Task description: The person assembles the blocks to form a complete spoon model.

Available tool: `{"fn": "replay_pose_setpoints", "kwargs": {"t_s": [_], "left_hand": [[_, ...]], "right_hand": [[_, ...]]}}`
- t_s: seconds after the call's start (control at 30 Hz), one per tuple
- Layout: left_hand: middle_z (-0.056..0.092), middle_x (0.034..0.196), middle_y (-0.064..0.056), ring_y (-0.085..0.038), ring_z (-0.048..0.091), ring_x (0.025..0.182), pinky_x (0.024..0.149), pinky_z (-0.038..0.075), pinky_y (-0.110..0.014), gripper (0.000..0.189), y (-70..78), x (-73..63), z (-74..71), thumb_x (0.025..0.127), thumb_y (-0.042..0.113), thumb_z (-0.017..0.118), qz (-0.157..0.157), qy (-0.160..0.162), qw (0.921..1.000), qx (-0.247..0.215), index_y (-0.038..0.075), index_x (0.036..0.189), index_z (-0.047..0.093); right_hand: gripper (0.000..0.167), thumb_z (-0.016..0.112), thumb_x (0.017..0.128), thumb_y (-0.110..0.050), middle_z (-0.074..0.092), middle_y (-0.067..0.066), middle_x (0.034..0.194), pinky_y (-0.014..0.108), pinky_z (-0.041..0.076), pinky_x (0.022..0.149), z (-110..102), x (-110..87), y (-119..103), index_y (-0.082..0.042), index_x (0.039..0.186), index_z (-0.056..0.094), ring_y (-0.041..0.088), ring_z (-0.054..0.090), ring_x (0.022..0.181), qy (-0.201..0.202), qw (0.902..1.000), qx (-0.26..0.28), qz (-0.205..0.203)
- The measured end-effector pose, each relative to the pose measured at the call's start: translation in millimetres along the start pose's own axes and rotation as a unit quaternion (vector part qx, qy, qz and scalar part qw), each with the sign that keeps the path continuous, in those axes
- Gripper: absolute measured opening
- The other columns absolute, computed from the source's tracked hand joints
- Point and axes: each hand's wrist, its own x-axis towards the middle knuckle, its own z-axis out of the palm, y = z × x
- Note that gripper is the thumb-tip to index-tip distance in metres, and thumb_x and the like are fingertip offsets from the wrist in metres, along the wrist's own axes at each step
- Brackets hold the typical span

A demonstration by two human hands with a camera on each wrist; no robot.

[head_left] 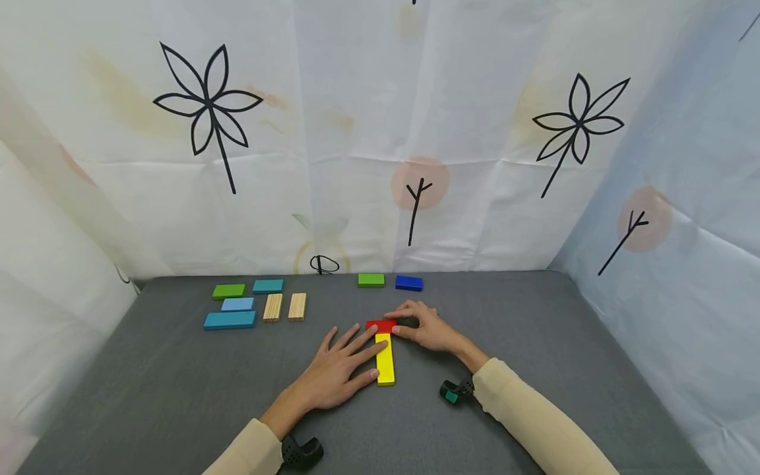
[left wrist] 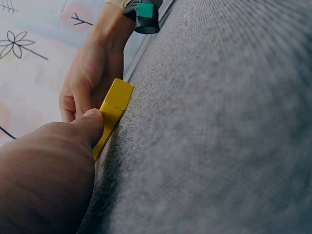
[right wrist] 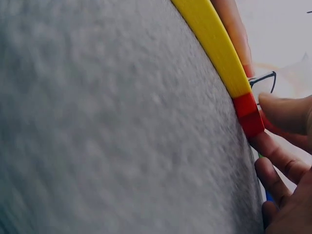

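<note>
A long yellow block (head_left: 385, 367) lies on the grey table, pointing away from me. Across its far end sits a shorter red block (head_left: 382, 325), so that the pair forms a T. My left hand (head_left: 334, 373) spreads over the left side with fairly straight fingers. Its thumb (left wrist: 90, 127) touches the yellow block's side near the close end, and other fingertips rest by the upper part and the red block's left end. The right hand (head_left: 433, 330) pinches the red block's right end between thumb and index finger; in the right wrist view the thumb (right wrist: 282, 113) is against it.
At the back left lie a green block (head_left: 229, 291), several blue ones including a long blue block (head_left: 229, 320), and two striped wooden blocks (head_left: 273, 308). Another green block (head_left: 371, 280) and a dark blue block (head_left: 409, 283) lie near the back edge. White patterned cloth (head_left: 356, 132) hangs behind.
</note>
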Motion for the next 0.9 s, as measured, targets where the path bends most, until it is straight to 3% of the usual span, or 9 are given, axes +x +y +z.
{"fn": "replay_pose_setpoints", "kwargs": {"t_s": [0.17,0.33,0.43,0.67,0.9], "left_hand": [[0.024,0.167,0.003,-0.034,0.020,0.153,0.116,0.007,-0.069,0.057,0.3,0.8,-1.1,0.106,0.057,0.038,0.008,0.009,0.9999,-0.003,0.033,0.158,0.039],[0.024,0.167,0.003,-0.033,0.020,0.153,0.116,0.007,-0.069,0.057,0.3,0.5,-1.2,0.106,0.056,0.038,0.008,0.010,0.9999,-0.002,0.033,0.158,0.039],[0.024,0.167,0.004,-0.033,0.020,0.153,0.117,0.007,-0.068,0.057,0.4,0.4,-0.9,0.107,0.056,0.038,0.009,0.008,0.9999,-0.001,0.033,0.158,0.039],[0.021,0.168,0.005,-0.030,0.017,0.154,0.118,0.005,-0.066,0.058,1.0,0.2,-1.1,0.106,0.058,0.038,0.002,-0.004,1.0000,-0.005,0.034,0.159,0.037],[0.022,0.168,0.005,-0.030,0.017,0.154,0.118,0.005,-0.066,0.057,0.3,-0.3,-1.9,0.106,0.058,0.037,0.002,-0.002,1.0000,-0.001,0.035,0.159,0.037]], "right_hand": [[0.033,0.069,0.098,-0.014,0.066,0.008,0.113,0.045,0.050,0.088,-10.9,5.1,4.3,-0.003,0.129,0.070,0.025,0.061,0.103,0.070,0.9975,0.005,0.003],[0.032,0.074,0.094,-0.010,0.064,0.014,0.111,0.047,0.050,0.089,-22.9,17.0,15.5,-0.003,0.125,0.072,0.031,0.061,0.103,0.174,0.9836,-0.030,0.037],[0.037,0.074,0.093,-0.008,0.061,0.020,0.117,0.053,0.047,0.095,-28.8,24.4,25.4,0.000,0.129,0.069,0.037,0.057,0.109,0.201,0.9771,-0.046,0.052],[0.047,0.071,0.095,-0.008,0.057,0.022,0.136,0.052,0.045,0.105,-36.5,32.7,36.3,0.001,0.140,0.059,0.039,0.055,0.124,0.166,0.9811,-0.041,0.091],[0.052,0.078,0.092,-0.014,0.061,0.020,0.128,0.045,0.052,0.089,-36.6,33.7,32.7,-0.002,0.140,0.061,0.032,0.060,0.103,0.124,0.9863,-0.066,0.087]]}}
